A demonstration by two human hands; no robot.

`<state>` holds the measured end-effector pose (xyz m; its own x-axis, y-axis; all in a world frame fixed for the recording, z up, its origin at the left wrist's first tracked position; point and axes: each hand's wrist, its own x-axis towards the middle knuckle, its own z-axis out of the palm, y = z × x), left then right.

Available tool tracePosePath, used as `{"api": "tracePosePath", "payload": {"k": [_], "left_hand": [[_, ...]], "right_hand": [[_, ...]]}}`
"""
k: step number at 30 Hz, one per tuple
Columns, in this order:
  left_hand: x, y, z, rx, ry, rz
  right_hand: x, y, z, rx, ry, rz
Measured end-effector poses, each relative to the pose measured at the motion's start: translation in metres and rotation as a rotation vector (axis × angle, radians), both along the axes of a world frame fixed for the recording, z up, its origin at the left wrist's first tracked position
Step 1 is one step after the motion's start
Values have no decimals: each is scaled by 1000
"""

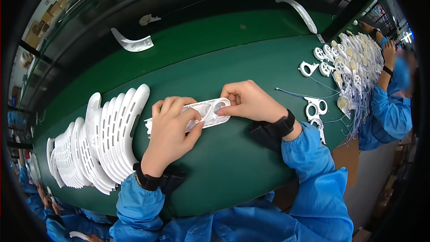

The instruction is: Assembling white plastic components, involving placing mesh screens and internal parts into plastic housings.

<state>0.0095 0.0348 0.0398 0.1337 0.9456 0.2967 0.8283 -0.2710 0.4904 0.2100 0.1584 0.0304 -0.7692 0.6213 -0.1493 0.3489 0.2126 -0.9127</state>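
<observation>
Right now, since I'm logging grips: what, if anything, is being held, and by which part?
A white plastic shell: the left hand holds it left of its middle, the right hand at its rounded right end, thumb inside.

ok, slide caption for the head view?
Left hand and right hand on a white shell over a green worktop, slotted shells stacked left, wired parts heaped right.
</observation>
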Motion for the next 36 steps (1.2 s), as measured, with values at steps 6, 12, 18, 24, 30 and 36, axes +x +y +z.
{"api": "tracePosePath", "payload": {"k": [6, 12, 18, 24, 30, 36], "left_hand": [[21, 6, -2, 0, 44, -35], [21, 8, -5, 6, 29, 4], [24, 8, -6, -1, -12, 16], [30, 10, 6, -2, 0, 79], [28, 16, 5, -215, 245, 95], [24, 13, -1, -70, 188, 75]], "right_hand": [[4, 6, -5, 82, 3, 82], [3, 5, 1, 127, -34, 112], [1, 1, 0, 325, -67, 145], [-5, -4, 3, 384, -79, 73], [-5, 0, -2, 420, -150, 128], [-15, 2, -3, 398, -157, 123]]}}
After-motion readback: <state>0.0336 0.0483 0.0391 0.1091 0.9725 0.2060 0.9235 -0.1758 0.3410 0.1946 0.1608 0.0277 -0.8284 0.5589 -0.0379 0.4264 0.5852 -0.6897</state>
